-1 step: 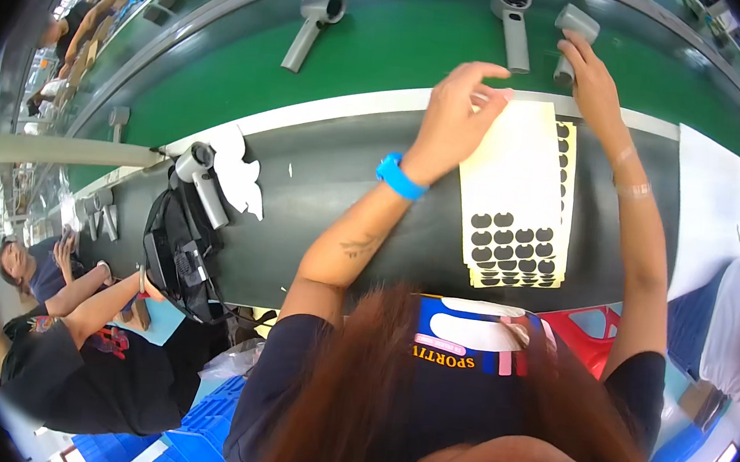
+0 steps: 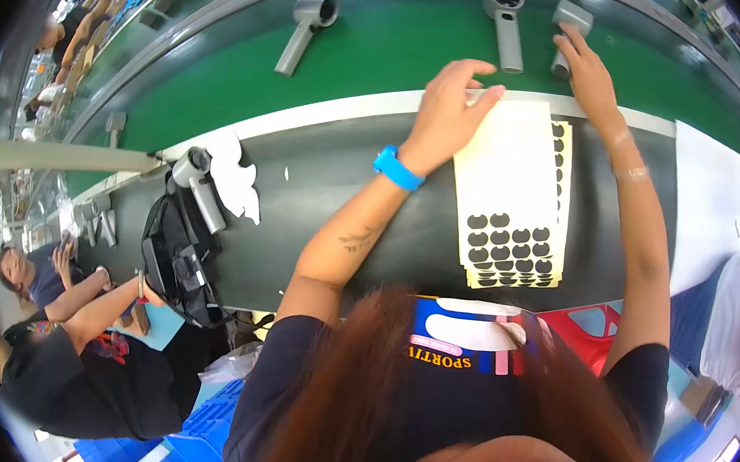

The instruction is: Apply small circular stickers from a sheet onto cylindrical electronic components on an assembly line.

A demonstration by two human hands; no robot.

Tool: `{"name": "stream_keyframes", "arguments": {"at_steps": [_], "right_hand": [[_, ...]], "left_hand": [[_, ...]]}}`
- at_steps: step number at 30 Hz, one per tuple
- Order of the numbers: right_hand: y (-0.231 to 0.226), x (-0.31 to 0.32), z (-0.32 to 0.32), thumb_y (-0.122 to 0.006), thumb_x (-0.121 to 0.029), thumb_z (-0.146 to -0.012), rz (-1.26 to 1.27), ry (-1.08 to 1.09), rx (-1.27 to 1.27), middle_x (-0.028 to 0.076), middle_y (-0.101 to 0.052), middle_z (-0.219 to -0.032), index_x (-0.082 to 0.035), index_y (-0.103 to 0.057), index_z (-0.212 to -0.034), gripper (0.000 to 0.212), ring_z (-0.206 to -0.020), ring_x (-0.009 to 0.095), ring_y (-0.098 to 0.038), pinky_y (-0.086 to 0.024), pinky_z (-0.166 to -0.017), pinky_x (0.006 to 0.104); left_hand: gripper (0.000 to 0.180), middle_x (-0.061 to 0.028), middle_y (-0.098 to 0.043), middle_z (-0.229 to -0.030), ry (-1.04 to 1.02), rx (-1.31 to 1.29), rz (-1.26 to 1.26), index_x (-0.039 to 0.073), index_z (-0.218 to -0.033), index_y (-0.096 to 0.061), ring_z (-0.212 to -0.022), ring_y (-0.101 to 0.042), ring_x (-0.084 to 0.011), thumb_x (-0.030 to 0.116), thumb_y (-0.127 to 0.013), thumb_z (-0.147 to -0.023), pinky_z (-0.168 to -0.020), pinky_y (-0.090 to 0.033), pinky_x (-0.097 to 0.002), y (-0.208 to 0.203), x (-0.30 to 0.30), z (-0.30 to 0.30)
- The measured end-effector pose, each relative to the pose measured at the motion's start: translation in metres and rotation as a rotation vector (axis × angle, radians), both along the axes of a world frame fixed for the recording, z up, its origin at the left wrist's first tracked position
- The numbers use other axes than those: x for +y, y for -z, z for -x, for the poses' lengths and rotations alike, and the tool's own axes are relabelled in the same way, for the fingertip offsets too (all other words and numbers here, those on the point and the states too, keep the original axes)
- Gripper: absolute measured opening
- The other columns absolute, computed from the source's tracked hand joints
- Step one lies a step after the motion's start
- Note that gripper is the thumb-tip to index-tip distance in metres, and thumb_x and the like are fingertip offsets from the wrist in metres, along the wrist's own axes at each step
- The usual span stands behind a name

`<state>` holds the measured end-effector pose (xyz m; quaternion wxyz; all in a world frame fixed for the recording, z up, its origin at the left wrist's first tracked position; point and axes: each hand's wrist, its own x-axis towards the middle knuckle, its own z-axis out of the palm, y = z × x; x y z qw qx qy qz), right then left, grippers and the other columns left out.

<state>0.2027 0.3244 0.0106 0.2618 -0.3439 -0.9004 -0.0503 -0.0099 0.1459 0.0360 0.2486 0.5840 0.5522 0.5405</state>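
My right hand (image 2: pixel 586 65) reaches far over a green conveyor belt. Its fingers are curled over a grey, hair-dryer-shaped housing (image 2: pixel 574 17), covering part of its handle. My left hand (image 2: pixel 453 105), with a blue band at the wrist, hovers by the upper end of a stack of sticker sheets (image 2: pixel 510 169). Its thumb and fingers are apart, with nothing visible between them. Black rounded stickers fill the lower rows of the top sheet, while its upper part is bare. Just left of my right hand lies a second grey housing (image 2: pixel 509 39), its round opening showing.
Another grey housing (image 2: pixel 307 33) lies farther left on the belt. On the dark worktable are a black bag (image 2: pixel 176 257), a housing (image 2: pixel 200 188) and white paper scraps (image 2: pixel 233 173). A white sheet (image 2: pixel 706 205) lies at right. Co-workers (image 2: pixel 99 356) sit at left.
The whole scene sits slightly farther left in the picture. Both hands keep nearly the same places, the right one still at the grey housing.
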Motion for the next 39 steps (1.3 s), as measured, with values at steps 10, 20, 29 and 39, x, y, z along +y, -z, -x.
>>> {"name": "stream_keyframes", "arguments": {"at_steps": [10, 20, 29, 39], "right_hand": [[-0.011, -0.048, -0.011, -0.054, 0.001, -0.086, 0.121, 0.063, 0.184, 0.013, -0.054, -0.126, -0.010, -0.055, -0.120, 0.036, -0.110, 0.036, -0.054, -0.047, -0.089, 0.0398], [0.006, -0.250, -0.008, -0.066, -0.003, -0.082, 0.775, 0.137, 0.391, 0.009, -0.060, -0.087, -0.002, -0.064, -0.097, 0.016, -0.071, 0.019, -0.061, -0.049, -0.062, 0.0280], [0.023, -0.261, 0.010, -0.065, -0.001, -0.082, 0.618, 0.155, 0.331, 0.011, -0.056, -0.090, -0.001, -0.058, -0.090, 0.011, -0.071, 0.024, -0.057, -0.045, -0.066, 0.0322], [0.010, -0.262, -0.002, -0.063, -0.001, -0.085, 0.848, 0.155, 0.536, 0.007, -0.057, -0.089, -0.001, -0.057, -0.093, 0.010, -0.074, 0.016, -0.055, -0.045, -0.069, 0.0276]], "left_hand": [[0.057, -0.0221, -0.060, -0.105, -0.271, 0.556, 0.254, -0.006, -0.101, -0.058, -0.094, -0.058, -0.0372, 0.043, -0.072, -0.076, -0.080, -0.049, -0.0444, 0.058, 0.104, 0.005], [0.019, -0.0074, -0.060, -0.062, -0.081, -0.119, -0.447, -0.002, -0.080, -0.057, -0.057, -0.060, -0.0209, 0.010, -0.072, -0.077, -0.053, -0.043, -0.0348, 0.004, 0.061, 0.053], [0.039, -0.0166, -0.064, -0.113, 0.264, -0.125, -0.209, -0.004, -0.114, -0.050, -0.101, -0.064, -0.0188, -0.004, -0.070, -0.081, -0.089, -0.053, -0.0303, -0.022, -0.053, -0.013], [0.036, -0.0142, -0.067, -0.106, 0.237, -0.317, -0.154, -0.002, -0.108, -0.057, -0.100, -0.066, -0.0202, -0.003, -0.074, -0.076, -0.092, -0.053, -0.0324, -0.013, -0.051, -0.022]]}}
